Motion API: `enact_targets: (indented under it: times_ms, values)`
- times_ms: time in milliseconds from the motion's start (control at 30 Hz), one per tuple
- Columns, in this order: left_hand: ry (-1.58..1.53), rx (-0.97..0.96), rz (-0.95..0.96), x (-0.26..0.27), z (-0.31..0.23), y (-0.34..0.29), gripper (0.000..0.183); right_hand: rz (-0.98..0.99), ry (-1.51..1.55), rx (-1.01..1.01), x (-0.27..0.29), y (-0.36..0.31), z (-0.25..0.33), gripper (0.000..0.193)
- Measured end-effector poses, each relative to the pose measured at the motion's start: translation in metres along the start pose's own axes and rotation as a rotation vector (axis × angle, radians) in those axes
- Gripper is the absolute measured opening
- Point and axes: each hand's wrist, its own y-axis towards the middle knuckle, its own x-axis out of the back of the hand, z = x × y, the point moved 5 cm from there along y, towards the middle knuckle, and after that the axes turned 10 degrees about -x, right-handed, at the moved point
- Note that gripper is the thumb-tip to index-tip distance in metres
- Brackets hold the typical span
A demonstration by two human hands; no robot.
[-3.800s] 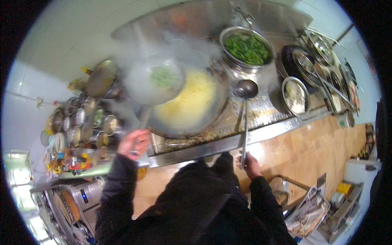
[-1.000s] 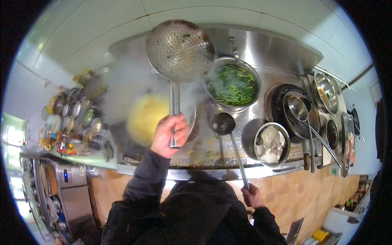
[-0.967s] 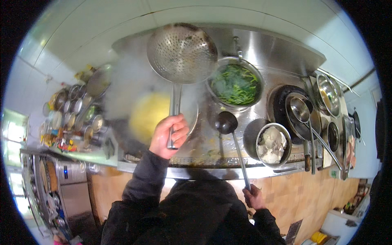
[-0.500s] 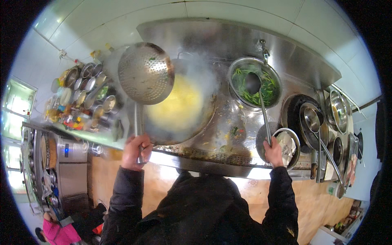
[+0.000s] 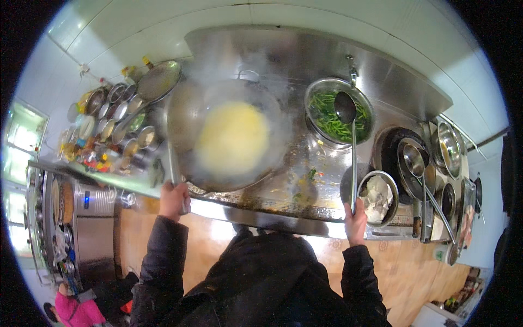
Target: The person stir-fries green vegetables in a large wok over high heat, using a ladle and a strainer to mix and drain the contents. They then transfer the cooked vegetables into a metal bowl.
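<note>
Fingers [image 5: 355,213] closed around ladle [image 5: 353,143]

White tiled wall [image 5: 163,32] above a steel backsplash [image 5: 327,60] — steam drifts across. Tan tiled floor [image 5: 207,250]; bright window [image 5: 22,136] at left.

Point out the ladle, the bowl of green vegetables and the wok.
ladle [image 5: 345,107]: head view, on its round cup above the greens.
bowl of green vegetables [image 5: 327,117]: head view, on the greens left of the cup.
wok [image 5: 233,136]: head view, on the yellow contents at its middle.
</note>
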Motion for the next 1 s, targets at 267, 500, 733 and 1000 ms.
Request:
enact_targets:
  times_ms: [267,500,733,1000]
  values:
    - [-0.618,0.513,0.440,-0.061,0.049,-0.016,0.024,0.215,0.897,-0.653,0.002,-0.024,0.017,0.016]
    - [-1.302,0.834,0.500,-0.124,0.025,-0.029,0.018,0.050,1.048,-0.634,-0.033,0.024,-0.011,0.023]
    - [-1.354,0.653,0.547,-0.122,0.000,-0.040,0.020,0.070,0.957,-0.773,-0.118,0.050,-0.075,0.025]
    - [-1.283,0.428,0.460,-0.102,-0.026,-0.059,0.027,0.087,0.943,-0.528,-0.141,0.099,-0.096,0.052]
